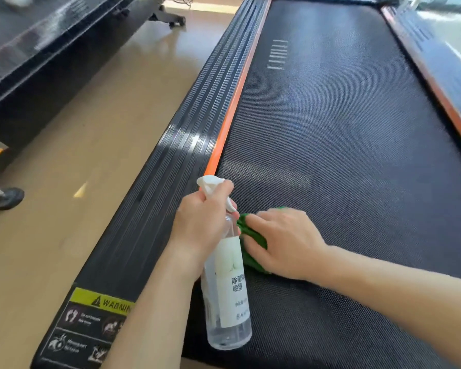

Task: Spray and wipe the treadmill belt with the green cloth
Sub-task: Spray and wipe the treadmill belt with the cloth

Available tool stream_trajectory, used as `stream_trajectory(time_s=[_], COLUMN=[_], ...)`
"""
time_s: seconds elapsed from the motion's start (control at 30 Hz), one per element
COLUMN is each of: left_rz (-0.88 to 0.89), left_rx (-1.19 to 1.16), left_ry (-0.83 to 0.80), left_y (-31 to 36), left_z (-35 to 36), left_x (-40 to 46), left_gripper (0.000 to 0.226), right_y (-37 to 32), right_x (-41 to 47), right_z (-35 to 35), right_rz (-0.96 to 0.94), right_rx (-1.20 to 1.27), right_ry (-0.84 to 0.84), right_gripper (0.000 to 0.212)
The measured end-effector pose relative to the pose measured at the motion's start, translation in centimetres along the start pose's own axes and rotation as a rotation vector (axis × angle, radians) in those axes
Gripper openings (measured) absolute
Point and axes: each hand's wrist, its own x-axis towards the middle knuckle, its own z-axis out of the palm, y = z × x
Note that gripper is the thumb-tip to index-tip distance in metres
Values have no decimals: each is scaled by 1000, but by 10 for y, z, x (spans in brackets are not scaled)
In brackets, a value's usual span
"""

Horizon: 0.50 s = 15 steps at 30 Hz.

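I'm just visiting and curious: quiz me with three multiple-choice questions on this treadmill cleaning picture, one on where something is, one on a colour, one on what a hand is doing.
1. Where is the green cloth?
A. on the floor
B. on the treadmill belt, under the right hand
C. on the side rail

2. What colour is the strip along the belt's edge?
A. orange
B. blue
C. white

3. What is the left hand doing?
A. resting open
B. gripping the spray bottle
C. pointing

Answers: 1 B, the right hand presses the cloth onto the belt. 2 A, the strip is bright orange. 3 B, its fingers wrap the bottle's neck.
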Motion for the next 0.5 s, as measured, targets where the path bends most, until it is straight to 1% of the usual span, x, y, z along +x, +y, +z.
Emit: stream_trajectory(time_s=[0.03, 0.07, 0.17, 0.2, 0.23, 0.27, 0.33, 0.4, 0.5], left_rz=[2, -7, -29, -30, -31, -32, -30, -55, -98], left_rx=[-12, -35, -94, -109, -130, -157, -186, -122, 21], left_ry=[0, 3, 30, 40, 56, 71, 112, 94, 28], left_y=[-1, -2, -5, -5, -5, -1, 13, 30, 58], left_z=[1, 3, 5, 6, 6, 6, 8, 8, 6], left_x=[0, 0, -4, -6, -8, -10, -10, -2, 15], left_gripper=[38, 39, 36, 36, 36, 37, 38, 40, 41], right_y=[14, 29, 70, 72, 69, 60, 36, 19, 13], right_x=[17, 41, 110, 121, 126, 122, 96, 72, 68], right_z=[1, 3, 8, 11, 13, 11, 12, 13, 17], right_rz=[12, 71, 468, 556, 603, 600, 462, 400, 409], right_rx=[-49, -108, -177, -160, -151, -146, -107, -35, -20], right_ry=[31, 84, 138, 145, 139, 129, 152, 163, 115], right_gripper=[35, 35, 38, 39, 39, 38, 33, 29, 31])
